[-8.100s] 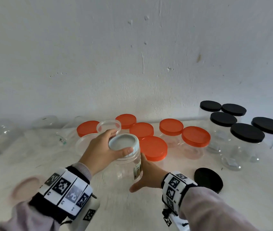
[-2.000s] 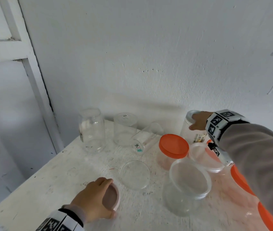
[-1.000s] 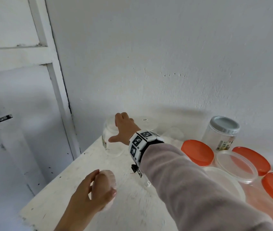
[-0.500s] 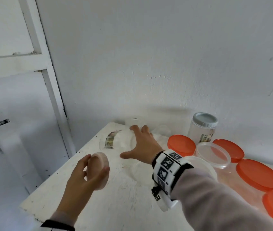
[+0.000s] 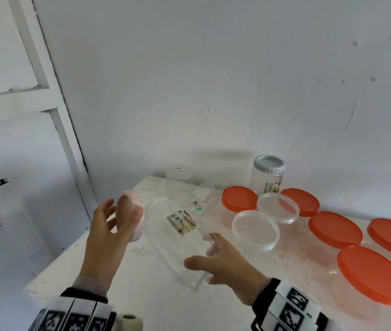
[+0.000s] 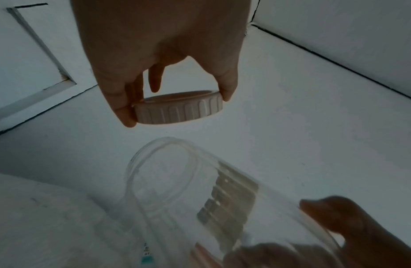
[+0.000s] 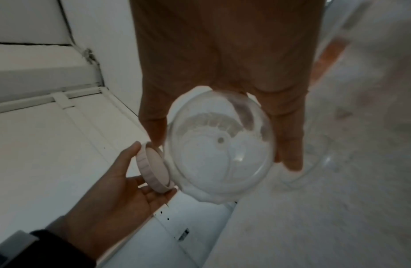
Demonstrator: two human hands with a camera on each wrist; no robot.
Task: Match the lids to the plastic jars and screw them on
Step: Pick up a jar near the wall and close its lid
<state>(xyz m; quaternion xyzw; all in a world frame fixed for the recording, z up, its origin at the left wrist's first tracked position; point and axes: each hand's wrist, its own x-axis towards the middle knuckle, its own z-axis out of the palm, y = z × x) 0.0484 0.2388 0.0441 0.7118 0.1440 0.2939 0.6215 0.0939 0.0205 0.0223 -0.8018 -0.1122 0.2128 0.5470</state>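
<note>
- White scuffed table top (image 5: 142, 295) stands in a corner against a white plaster wall (image 5: 213, 68) and a white panelled door (image 5: 10, 91).
- Left hand (image 5: 108, 235) pinches a ribbed pale pink screw lid (image 5: 133, 216) at its rim, just beside the mouth of the tilted clear plastic jar (image 5: 177, 235).
- Right hand (image 5: 227, 266) grasps that jar near its base, above the table.
- Left wrist view alone shows the lid's ribbing; right wrist view, the jar's base.
- Orange-lidded jars (image 5: 335, 229) stand to the right.
</note>
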